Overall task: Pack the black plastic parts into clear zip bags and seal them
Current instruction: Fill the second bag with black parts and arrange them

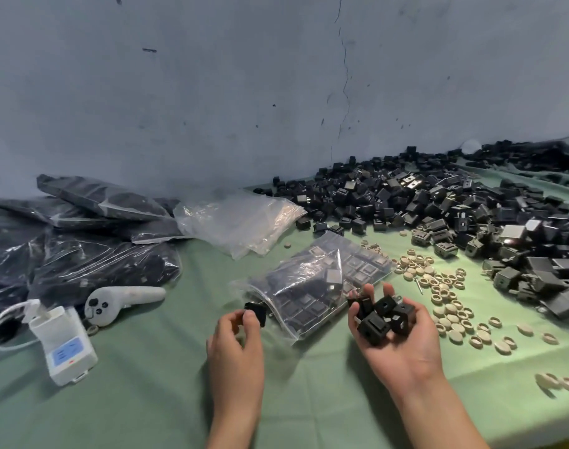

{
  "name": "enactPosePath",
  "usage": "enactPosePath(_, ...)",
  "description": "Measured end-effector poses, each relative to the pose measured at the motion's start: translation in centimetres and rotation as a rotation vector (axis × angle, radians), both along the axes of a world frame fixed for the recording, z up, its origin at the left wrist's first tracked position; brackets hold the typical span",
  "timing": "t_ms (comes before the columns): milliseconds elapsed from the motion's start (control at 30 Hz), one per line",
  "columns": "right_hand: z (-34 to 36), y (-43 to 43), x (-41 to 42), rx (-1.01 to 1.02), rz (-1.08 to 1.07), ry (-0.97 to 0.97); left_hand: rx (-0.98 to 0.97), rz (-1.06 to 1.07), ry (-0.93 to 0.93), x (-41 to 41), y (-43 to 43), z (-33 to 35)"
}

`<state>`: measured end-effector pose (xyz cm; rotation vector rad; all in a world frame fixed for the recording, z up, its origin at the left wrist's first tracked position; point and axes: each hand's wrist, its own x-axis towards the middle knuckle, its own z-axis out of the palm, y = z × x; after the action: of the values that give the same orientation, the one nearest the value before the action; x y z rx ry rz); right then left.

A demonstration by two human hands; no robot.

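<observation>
Open green worktop [147, 400] below my left fingers [248, 324], which pinched one square black part [257, 311] at the zip bag [309, 286] mouth, my right fingers [369, 291] cupped a handful of parts [380, 319].

On the green-clothed table [147, 400], the left hand [236, 338] pinches one black square plastic part [256, 312] at the mouth of a clear zip bag [309, 286], partly filled with such parts. The right hand [396, 341], palm up, cups a handful of black plastic parts [383, 319]. A large heap of loose black parts [438, 196] covers the far right corner; filled bags [82, 247] lie at the left edge.
</observation>
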<state>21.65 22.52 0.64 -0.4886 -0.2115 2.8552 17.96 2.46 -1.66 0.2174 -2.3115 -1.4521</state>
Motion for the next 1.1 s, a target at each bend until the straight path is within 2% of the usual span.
enactPosePath(100,-0.2,0.2,-0.3,0.019,-0.012,0.000,-0.200,-0.080,0.003,-0.1,0.1,-0.3)
enactPosePath(133,-0.2,0.3,-0.5,0.027,-0.014,0.003,-0.181,-0.115,0.001,-0.1,0.1,-0.3)
enactPosePath(267,-0.2,0.5,-1.4,0.042,-0.008,0.022,0.157,-0.234,-0.015,-1.3,0.0,0.5)
enactPosePath(600,0.1,-0.5,-2.6,0.052,0.017,0.010,0.036,-0.217,0.064,-2.2,0.1,-0.2)
enactPosePath(900,0.3,-1.5,-2.3,0.089,0.034,-0.061,0.199,-0.137,0.092,-2.4,0.1,-0.5)
enactPosePath(1100,0.5,-1.6,-1.8,0.122,0.055,-0.066,0.237,-0.125,0.105,-2.4,0.0,-0.1)
